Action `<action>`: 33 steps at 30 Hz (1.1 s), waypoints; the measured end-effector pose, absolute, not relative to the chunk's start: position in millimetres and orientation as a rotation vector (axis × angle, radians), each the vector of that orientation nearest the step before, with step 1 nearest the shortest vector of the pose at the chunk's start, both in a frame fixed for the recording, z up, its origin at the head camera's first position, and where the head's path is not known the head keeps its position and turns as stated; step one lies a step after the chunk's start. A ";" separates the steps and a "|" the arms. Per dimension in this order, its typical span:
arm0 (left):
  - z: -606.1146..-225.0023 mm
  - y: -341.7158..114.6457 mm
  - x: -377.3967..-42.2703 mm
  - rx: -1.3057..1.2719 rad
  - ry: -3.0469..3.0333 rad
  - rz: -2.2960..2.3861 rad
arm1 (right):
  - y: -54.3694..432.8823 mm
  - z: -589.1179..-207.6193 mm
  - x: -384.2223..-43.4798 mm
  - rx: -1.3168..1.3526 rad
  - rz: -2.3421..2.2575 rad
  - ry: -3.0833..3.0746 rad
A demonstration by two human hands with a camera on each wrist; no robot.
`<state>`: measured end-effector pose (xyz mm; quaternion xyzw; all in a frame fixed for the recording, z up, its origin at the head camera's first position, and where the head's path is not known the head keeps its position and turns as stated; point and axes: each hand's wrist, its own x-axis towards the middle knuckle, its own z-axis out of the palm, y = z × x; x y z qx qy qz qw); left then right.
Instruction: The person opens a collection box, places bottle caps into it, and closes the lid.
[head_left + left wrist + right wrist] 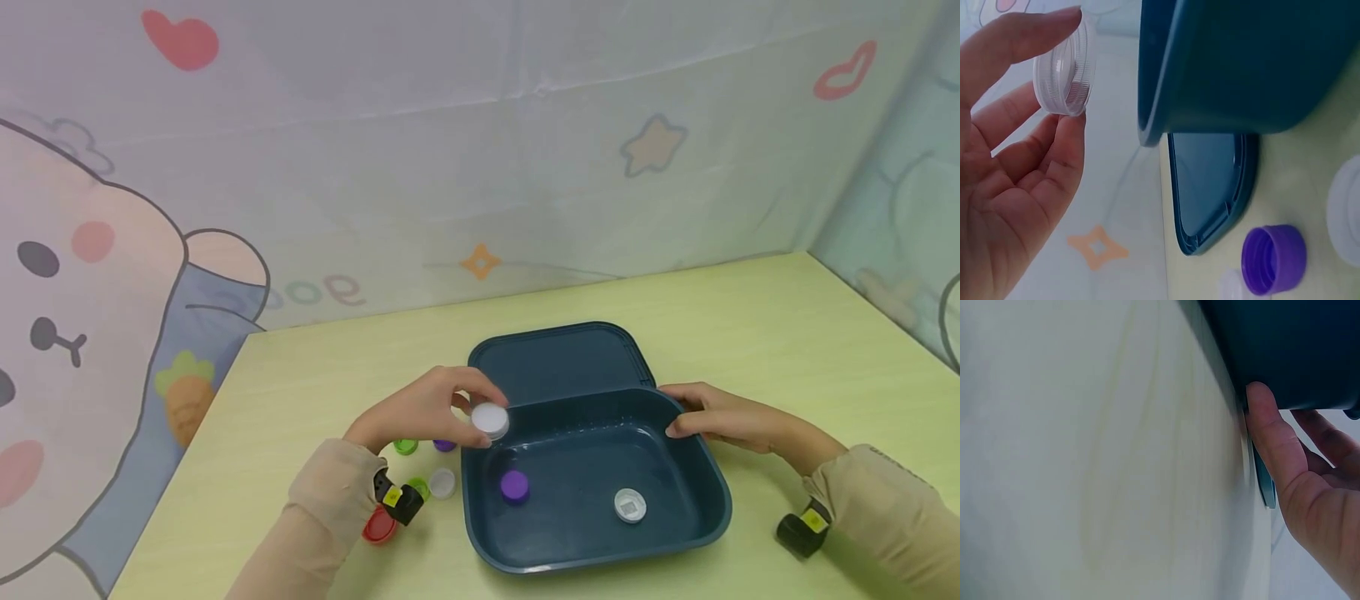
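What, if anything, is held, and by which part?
The left hand pinches a white cap by its edge; the right hand grips the box at its far right corner.

At nine o'clock in the head view, faint lettering (303, 292) is printed on the wall cloth (420, 183); "oog" can be made out, the left end being too pale to be read. Between three and four o'clock, small dark print (890, 457) on the right sleeve (877, 496) cannot be read.

A clear cap (1063, 72) is being pinched by the left hand (1022, 181) near a blue box (1241, 69), a purple cap (1288, 259) well apart.
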<state>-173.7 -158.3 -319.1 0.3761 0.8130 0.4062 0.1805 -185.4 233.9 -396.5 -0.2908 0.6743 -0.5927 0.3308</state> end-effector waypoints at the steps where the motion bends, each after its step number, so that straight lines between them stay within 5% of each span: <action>1: -318.8 -157.1 -174.4 1.064 2.295 1.151 | 233.8 -396.5 -185.4 -0.760 -1.551 1.760; 33: -315.0 -135.0 -181.0 1.123 2.303 1.045 | 235.5 -398.2 -187.3 -0.750 -1.546 1.768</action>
